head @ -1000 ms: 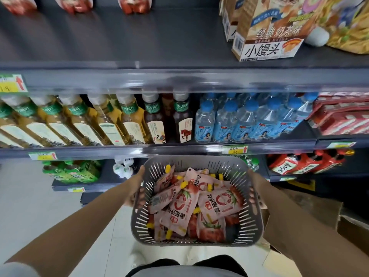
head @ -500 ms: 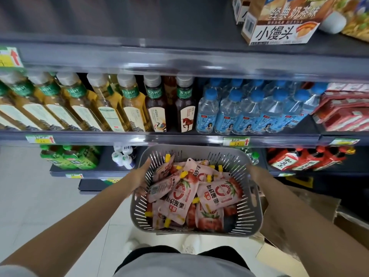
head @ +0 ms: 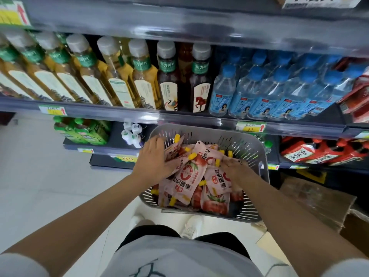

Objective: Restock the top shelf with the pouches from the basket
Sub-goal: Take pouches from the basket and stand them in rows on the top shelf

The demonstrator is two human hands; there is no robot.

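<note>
A grey slotted basket (head: 252, 145) sits low in front of me, full of pink pouches (head: 192, 175) with strawberry pictures and yellow caps. Both hands are inside it. My left hand (head: 154, 158) lies over the pouches at the basket's left side, fingers curled onto them. At the right side my right hand (head: 235, 169) digs into the pile, its fingertips hidden among the pouches. Neither hand holds the basket; what bears it is hidden. The top shelf's front edge (head: 199, 27) runs across the top of the view, its surface almost out of sight.
Below the top shelf stand tea bottles (head: 119, 76) and blue-capped water bottles (head: 265, 90). Lower shelves hold green bottles (head: 83, 130) and red packs (head: 319, 152). A cardboard box (head: 313, 200) lies right of the basket. My shoes (head: 191, 224) stand on the pale floor.
Both hands let go of the basket's sides and moved inside onto the pouches. The view tilted down, so the top shelf's surface slid out of sight.
</note>
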